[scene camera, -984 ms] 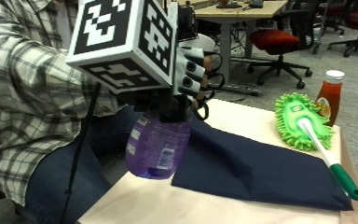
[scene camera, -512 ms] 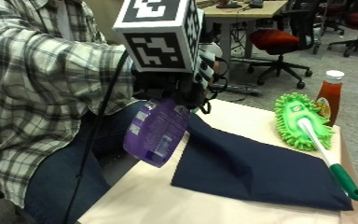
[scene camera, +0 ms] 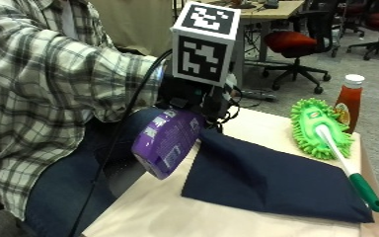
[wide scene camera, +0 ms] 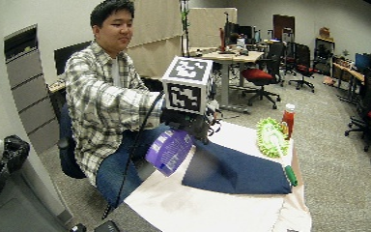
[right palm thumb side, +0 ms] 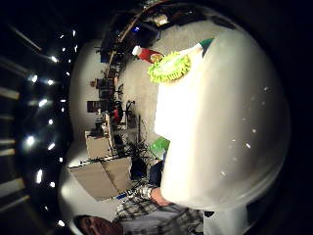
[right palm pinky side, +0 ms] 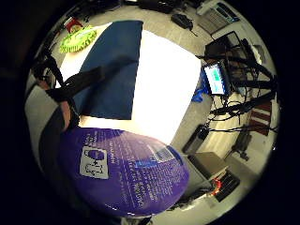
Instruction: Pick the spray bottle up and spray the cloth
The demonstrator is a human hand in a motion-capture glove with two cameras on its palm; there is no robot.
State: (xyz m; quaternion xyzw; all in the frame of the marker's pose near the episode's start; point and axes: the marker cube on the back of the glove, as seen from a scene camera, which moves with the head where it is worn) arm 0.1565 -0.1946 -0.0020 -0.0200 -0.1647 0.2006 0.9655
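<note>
The gloved right hand is gripping the purple spray bottle near its top, fingers curled around it. The bottle is hanging tilted above the table's near edge, beside the dark blue cloth lying flat.

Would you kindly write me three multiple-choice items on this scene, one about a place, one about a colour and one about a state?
1. Where does the green duster lie?
A. on the floor
B. on the table, beside the navy cloth
C. on the red chair

2. What colour is the spray bottle?
A. purple
B. yellow
C. white

3. What state is the spray bottle in?
A. standing on the table
B. lying on the cloth
C. held tilted in the air by the gloved right hand

Answers: 1 B, its mop head rests by the cloth's far edge; 2 A, its body is purple in every view; 3 C, the hand grips its top above the table's edge.
</note>
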